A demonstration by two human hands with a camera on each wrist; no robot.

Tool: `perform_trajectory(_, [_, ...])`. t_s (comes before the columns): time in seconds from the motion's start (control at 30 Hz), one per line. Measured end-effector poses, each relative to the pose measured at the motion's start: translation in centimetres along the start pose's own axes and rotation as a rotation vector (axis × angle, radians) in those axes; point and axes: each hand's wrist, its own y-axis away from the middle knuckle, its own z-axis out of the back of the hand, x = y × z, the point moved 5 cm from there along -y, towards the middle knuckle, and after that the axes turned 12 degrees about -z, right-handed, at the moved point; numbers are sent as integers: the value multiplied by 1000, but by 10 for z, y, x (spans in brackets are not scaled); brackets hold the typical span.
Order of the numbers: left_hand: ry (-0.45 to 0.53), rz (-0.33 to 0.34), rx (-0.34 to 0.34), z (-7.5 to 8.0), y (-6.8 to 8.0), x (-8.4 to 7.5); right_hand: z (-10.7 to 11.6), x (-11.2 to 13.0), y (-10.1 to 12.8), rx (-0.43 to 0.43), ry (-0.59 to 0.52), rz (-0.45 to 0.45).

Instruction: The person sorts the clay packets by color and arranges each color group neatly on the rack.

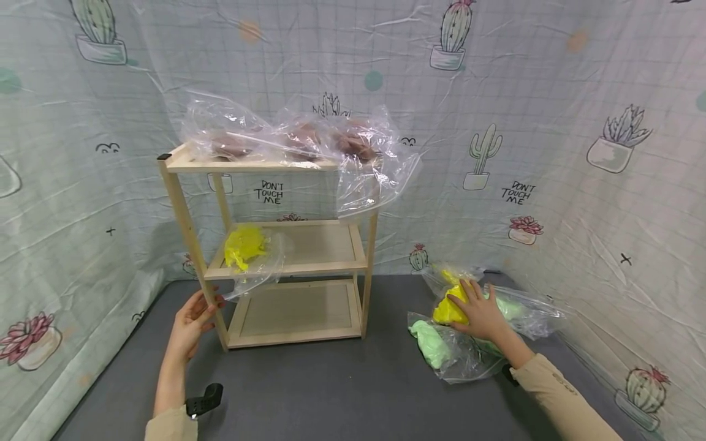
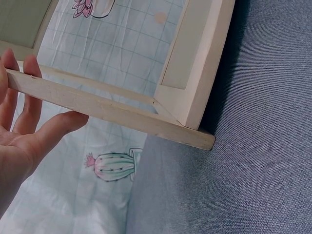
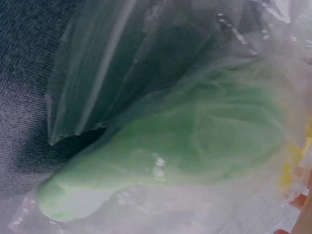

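Note:
On the left, my left hand [image 1: 190,321] holds the front left post [image 2: 112,107] of a small wooden shelf rack [image 1: 292,268], thumb on one side and fingers on the other. On the right, my right hand [image 1: 482,312] lies with spread fingers over a clear plastic bag of bright yellow stuff [image 1: 452,305]. Bags of pale green stuff [image 1: 430,343] lie around and under it; one green bag [image 3: 195,136] fills the right wrist view, with fingertips just showing at its right edge. Another yellow bag [image 1: 244,245] rests on the rack's middle shelf, its loose plastic hanging over the front.
Several clear bags with brown contents [image 1: 300,139] lie along the top shelf, one drooping over the right end. The rack stands on a dark grey cloth-covered table [image 1: 353,392]. A cactus-print curtain [image 1: 551,110] encloses the back and sides.

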Motion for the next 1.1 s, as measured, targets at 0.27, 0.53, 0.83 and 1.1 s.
perform_trajectory(0.27, [-6, 3, -8, 0, -1, 1, -6, -4, 2, 40, 8, -42])
perform_trajectory(0.53, [0, 1, -14, 2, 1, 0, -8, 0, 3, -42, 55, -11])
perform_trajectory(0.83, [-22, 18, -13, 1, 1, 1, -8, 0, 7, -89, 76, 6])
perform_trajectory(1.1, [-49, 35, -2, 1, 0, 1, 3, 3, 13, -134, 14, -2])
